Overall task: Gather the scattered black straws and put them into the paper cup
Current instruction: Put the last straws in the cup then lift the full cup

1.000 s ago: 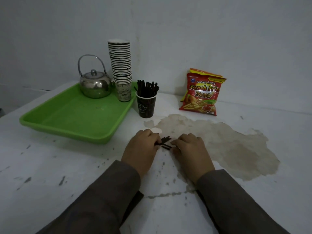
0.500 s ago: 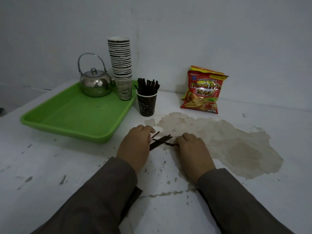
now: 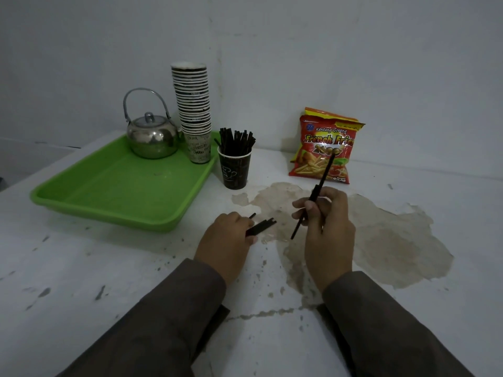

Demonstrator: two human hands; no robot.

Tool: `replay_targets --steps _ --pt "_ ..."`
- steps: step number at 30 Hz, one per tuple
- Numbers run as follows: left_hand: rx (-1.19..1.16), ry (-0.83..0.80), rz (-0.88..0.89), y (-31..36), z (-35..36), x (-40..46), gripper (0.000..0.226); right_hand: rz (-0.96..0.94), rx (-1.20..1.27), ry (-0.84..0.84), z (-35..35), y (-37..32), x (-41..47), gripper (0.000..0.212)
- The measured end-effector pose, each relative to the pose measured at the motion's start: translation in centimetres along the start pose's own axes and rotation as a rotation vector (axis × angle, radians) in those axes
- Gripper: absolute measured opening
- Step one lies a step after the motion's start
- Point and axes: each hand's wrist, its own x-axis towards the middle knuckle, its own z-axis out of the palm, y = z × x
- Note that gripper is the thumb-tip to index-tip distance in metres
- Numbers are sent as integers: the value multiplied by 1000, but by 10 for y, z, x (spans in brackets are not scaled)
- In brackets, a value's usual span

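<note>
A dark paper cup (image 3: 235,171) stands behind my hands, with several black straws (image 3: 236,142) sticking up out of it. My right hand (image 3: 325,224) is raised off the table and pinches black straws (image 3: 317,190) that slant up toward the snack bag. My left hand (image 3: 227,240) rests low on the table and grips a small bundle of black straws (image 3: 262,226) whose ends poke out to the right. Both hands sit in front of the cup, the right one nearer its level.
A green tray (image 3: 114,205) at the left holds a metal kettle (image 3: 151,134) and a tall stack of paper cups (image 3: 193,110). A red French Fries snack bag (image 3: 325,148) leans on the wall at the right. A brown stain (image 3: 381,240) marks the white table.
My right hand has lifted off the table with straws pinched, tilting them upright. My left hand has slid slightly left, keeping its bundle on the table.
</note>
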Motion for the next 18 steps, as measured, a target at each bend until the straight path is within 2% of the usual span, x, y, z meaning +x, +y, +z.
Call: replay_targets --steps 10,18 --pt "8 -4 15 5 2 -1 21 155 74 -136 7 12 -6 25" --pt "-72 50 16 11 -2 -3 16 159 70 -74 5 9 -5 23"
